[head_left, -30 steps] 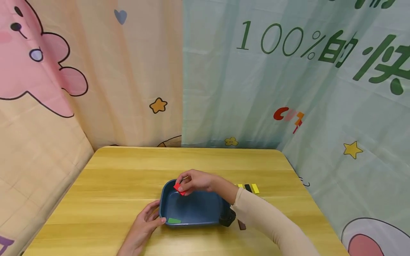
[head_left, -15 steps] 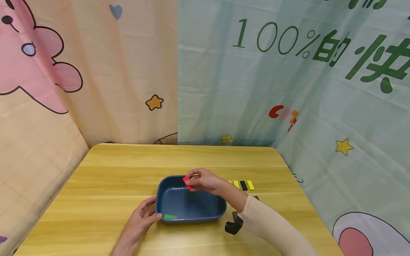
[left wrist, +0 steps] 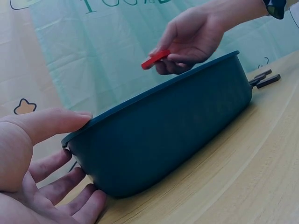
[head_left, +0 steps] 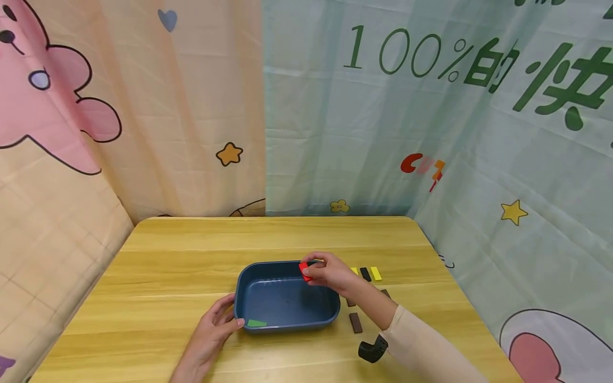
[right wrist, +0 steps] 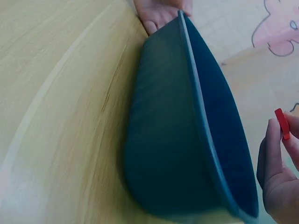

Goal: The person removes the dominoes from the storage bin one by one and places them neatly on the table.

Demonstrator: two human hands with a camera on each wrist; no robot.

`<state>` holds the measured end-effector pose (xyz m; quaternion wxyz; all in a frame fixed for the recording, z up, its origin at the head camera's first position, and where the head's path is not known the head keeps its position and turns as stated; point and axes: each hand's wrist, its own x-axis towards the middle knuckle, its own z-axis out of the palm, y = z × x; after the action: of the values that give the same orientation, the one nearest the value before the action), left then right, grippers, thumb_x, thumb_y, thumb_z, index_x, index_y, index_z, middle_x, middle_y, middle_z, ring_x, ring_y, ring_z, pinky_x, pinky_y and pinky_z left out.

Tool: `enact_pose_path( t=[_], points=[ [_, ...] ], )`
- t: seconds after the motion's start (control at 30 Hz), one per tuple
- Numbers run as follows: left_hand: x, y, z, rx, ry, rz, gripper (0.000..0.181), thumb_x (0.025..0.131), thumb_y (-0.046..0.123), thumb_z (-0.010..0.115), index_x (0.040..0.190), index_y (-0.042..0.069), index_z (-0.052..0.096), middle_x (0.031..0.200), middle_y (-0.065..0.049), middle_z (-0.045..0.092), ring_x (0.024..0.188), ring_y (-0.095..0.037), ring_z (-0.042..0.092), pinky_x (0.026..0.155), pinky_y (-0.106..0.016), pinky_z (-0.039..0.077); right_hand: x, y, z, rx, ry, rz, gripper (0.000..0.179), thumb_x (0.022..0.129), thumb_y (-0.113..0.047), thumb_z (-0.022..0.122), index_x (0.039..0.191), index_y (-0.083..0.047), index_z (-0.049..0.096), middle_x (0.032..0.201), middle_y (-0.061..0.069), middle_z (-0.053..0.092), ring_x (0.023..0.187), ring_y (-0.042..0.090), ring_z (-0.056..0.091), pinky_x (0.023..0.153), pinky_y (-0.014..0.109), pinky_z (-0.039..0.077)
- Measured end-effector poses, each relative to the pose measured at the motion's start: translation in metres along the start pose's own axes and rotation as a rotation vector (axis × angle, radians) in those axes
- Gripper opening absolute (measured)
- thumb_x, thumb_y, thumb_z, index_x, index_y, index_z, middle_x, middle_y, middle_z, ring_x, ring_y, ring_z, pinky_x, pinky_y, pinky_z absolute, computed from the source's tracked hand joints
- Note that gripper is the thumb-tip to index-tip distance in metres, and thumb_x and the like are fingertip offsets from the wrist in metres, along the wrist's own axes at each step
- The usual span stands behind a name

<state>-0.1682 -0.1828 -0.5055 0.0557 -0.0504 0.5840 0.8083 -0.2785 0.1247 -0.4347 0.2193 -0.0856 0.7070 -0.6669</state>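
Note:
A blue rectangular tub [head_left: 287, 325] stands on the table, with a flat green block [head_left: 257, 323] lying inside at its near left corner. My left hand [head_left: 210, 330] holds the tub's left end, thumb on the rim and fingers against the outer wall, as the left wrist view shows. Above the tub's far right part, my right hand [head_left: 330, 274] pinches a flat red block [head_left: 304, 271] between thumb and fingers. The red block is held clear of the rim in the left wrist view [left wrist: 155, 59].
Right of the tub lie yellow blocks [head_left: 376, 273], a black block [head_left: 365, 274] and brown blocks [head_left: 355, 323], some partly behind the right forearm. A black wrist device [head_left: 372, 349] sits by the right sleeve. Printed curtains [head_left: 335, 133] hang behind the wooden table [head_left: 143, 298].
My right hand has carried the red block rightward, from over the tub's far left corner to its far right part. The left hand stays at the tub's left end.

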Motion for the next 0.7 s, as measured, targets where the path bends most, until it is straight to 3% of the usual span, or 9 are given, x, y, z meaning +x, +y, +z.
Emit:
enact_pose_path(
  t=[0.07,0.3,0.57,0.7],
  points=[
    [0.0,0.0,0.0,0.005,-0.002,-0.004,0.067,0.089,-0.012,0.069,0.15,-0.006,0.042,0.153,-0.021,0.04,0.125,-0.029,0.051,0.091,-0.03,0.053,-0.004,0.003,-0.006,-0.002,0.021,-0.001,0.03,0.098,-0.007,0.071,0.126,0.001,0.063,0.122,0.03,0.065,0.095,0.028,0.069,0.089,0.041,0.058],
    [0.0,0.0,0.0,0.006,0.0,-0.014,0.067,0.09,-0.012,0.068,0.15,-0.006,0.041,0.155,-0.022,0.039,0.132,-0.034,0.046,0.093,-0.029,0.053,-0.021,0.005,-0.024,-0.031,0.038,-0.023,0.03,0.098,-0.01,0.072,0.124,0.001,0.063,0.122,0.032,0.065,0.104,0.041,0.068,0.09,0.042,0.057],
    [0.001,0.0,0.0,0.005,-0.001,-0.026,0.067,0.09,-0.011,0.068,0.151,-0.004,0.04,0.155,-0.02,0.039,0.131,-0.033,0.047,0.092,-0.03,0.053,-0.036,0.013,-0.043,-0.072,0.092,-0.048,0.031,0.095,-0.008,0.075,0.121,0.004,0.063,0.111,0.028,0.07,0.088,0.027,0.072,0.085,0.041,0.059],
    [0.001,0.001,0.0,0.009,0.004,-0.031,0.067,0.091,-0.011,0.068,0.151,-0.004,0.041,0.155,-0.02,0.04,0.13,-0.032,0.047,0.092,-0.03,0.053,-0.045,0.018,-0.052,-0.083,0.114,-0.059,0.033,0.095,-0.009,0.075,0.121,0.006,0.063,0.102,0.019,0.073,0.086,0.026,0.073,0.086,0.044,0.058]
  ],
)
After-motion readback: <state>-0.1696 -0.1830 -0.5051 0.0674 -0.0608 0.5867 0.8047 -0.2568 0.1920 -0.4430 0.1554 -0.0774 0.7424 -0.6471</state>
